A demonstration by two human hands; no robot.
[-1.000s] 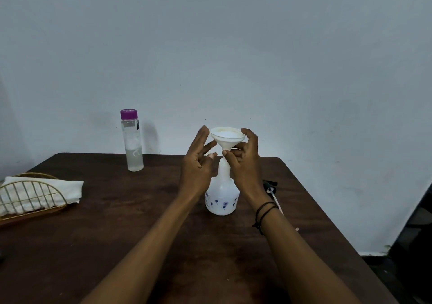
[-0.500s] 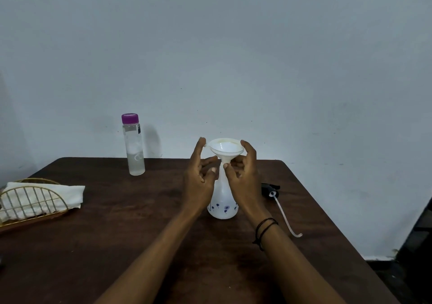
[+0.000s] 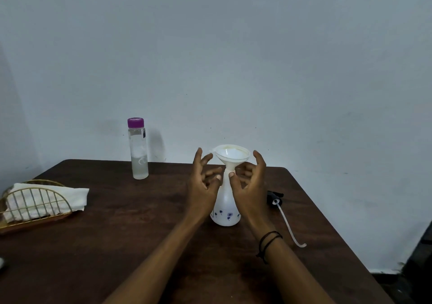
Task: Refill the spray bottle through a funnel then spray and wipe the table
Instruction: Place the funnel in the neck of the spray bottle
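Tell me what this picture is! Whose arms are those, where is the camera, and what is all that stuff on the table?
No machine here: those are a person's two arms. The camera sits on the person's head and looks forward and down, so you see what they see.

On the dark wooden table stands a white spray bottle with little blue flowers. A white funnel sits in its neck. The left hand and right hand are either side of it, fingers spread. The right thumb seems to touch the funnel's stem; neither hand clearly grips anything.

Further left stands a clear water bottle with a purple cap. At the left edge, a gold wire basket holds a white cloth. On the right lies the black spray head with its long tube, taken off the bottle.
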